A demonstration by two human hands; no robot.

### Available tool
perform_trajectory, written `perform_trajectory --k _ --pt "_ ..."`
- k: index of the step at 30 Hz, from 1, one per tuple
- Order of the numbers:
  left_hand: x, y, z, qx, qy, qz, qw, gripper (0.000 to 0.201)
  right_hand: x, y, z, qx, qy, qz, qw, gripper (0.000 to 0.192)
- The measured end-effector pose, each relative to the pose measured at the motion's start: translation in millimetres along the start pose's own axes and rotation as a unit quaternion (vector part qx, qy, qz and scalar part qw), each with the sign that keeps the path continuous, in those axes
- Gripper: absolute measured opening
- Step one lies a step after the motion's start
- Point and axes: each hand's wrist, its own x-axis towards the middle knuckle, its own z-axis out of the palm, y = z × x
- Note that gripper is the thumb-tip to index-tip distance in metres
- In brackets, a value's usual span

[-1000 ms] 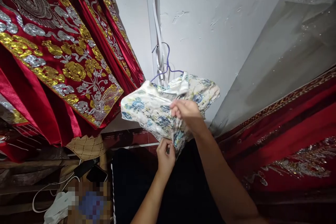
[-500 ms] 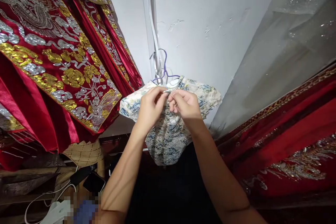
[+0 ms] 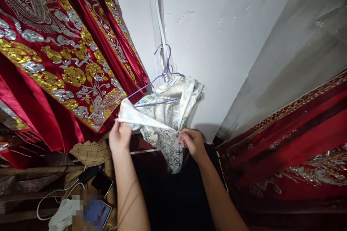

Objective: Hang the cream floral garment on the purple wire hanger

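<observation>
A short floral shirt (image 3: 173,151), cream with blue print, hangs by one shoulder on a purple wire hanger (image 3: 146,87). The hanger's left arm is bare, and its lower bar shows through the open neck. My left hand (image 3: 120,137) pinches the pulled-out edge of the shirt at the left, below the bare hanger tip. Lower down in the middle, my right hand (image 3: 192,143) is closed on the front edge of the shirt. Pale inner fabric faces up between the two hands. The right-hand fingertips are partly hidden by cloth.
A white strap (image 3: 159,18) holds the hanger against the white wall (image 3: 211,39). Red garments with gold and silver embroidery (image 3: 74,75) hang at the left. Clear plastic sheeting (image 3: 282,54) and red cloth (image 3: 282,158) are on the right. Phones (image 3: 102,183) and a cable lie lower left.
My hands have parted from the collar: the left moved left and down, the right moved down. The shirt's left shoulder has come off the hanger, and its neck is spread open.
</observation>
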Motion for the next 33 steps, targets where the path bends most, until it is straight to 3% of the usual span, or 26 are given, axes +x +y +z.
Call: perform_trajectory --k 3,6,8,10,13,16,18,20,24,28,30,33 --pt "-28 -46 -17.8 -0.062 0.066 -0.111 0.99 0.03 -5 -6 0 0.061 0.053 0.009 0.997 0.033" --pt "-52 -75 -15.1 -0.072 0.061 -0.129 0.987 0.014 -7 -7 -11 0.111 0.107 0.033 0.987 0.034" --pt "-62 -77 -4.9 -0.058 0.023 -0.1 0.993 0.006 -8 -5 -21 0.091 0.095 0.057 0.99 0.036" --pt "-72 -71 10.0 -0.052 -0.024 -0.076 0.995 0.013 -9 -3 -26 0.078 0.085 0.07 0.991 0.037" --pt "-92 -59 35.9 -0.013 -0.112 -0.05 0.992 0.018 -9 -3 -18 0.099 0.091 0.049 0.99 0.036" --pt "-113 -51 54.5 0.148 -0.205 -0.03 0.967 0.02 -7 -11 1 0.119 -0.003 0.046 0.992 0.049" --pt "-118 -47 55.9 0.263 -0.251 -0.027 0.931 0.036 -4 -18 11 0.101 -0.1 0.045 0.989 0.049" --pt "-114 -42 46.9 0.327 -0.261 -0.027 0.908 0.05 2 -26 15 0.044 -0.157 0.034 0.986 0.043" --pt "-86 -36 14.1 0.395 -0.261 -0.04 0.88 0.057 20 -44 9 -0.057 -0.178 0.011 0.982 0.02" --pt "-64 -39 2.3 0.405 -0.36 -0.046 0.839 0.057 43 -75 3 -0.059 -0.229 -0.017 0.971 0.016" --pt "-60 -44 6.2 0.351 -0.419 -0.075 0.834 0.04 58 -91 1 -0.027 -0.201 -0.03 0.979 0.015" --pt "-54 -49 11.8 0.237 -0.439 -0.173 0.849 0.035 83 -103 -3 0.042 -0.013 -0.085 0.995 0.015"
